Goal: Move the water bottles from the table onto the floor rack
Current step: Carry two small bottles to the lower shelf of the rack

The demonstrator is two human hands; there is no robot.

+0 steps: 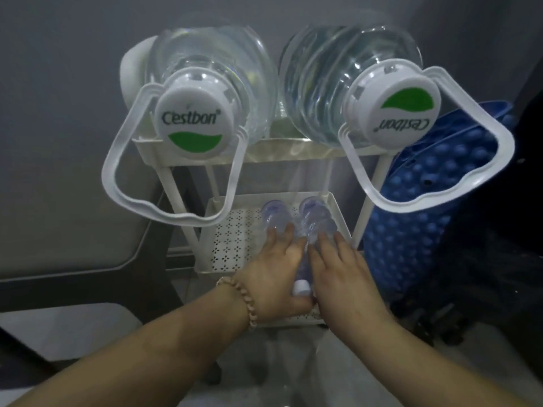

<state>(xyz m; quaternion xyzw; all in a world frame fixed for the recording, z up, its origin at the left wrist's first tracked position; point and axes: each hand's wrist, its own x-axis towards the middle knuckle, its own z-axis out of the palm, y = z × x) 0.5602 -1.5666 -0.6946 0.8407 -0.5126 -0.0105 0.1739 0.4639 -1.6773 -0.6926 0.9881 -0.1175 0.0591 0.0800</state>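
Laying two small water bottles [296, 227] side by side on the lower shelf [232, 245] of the white floor rack [293, 148], centre of the frame: that was the step in hand, judged near its end.

Left hand [273, 274], beaded bracelet [241, 301] at the wrist: fingers curled over the left bottle, its white cap [302, 287] showing between the two hands. Right hand [340, 277]: fingers spread flat on the right bottle, pressing rather than gripping.

Both bottles lay lengthwise, bases toward the shelf's far rim, touching each other.

Next move, as judged: release, draw both hands back toward the lower frame, keep the bottles from rolling.

Edges and room: raised rim around the perforated shelf; bare shelf left of the bottles; little on the right. Two large Cestbon jugs [211, 92] lay on the upper shelf, handles [164, 171] hanging over its front edge above the hands. Blue studded basket [435, 195] just beside the rack, right of frame.
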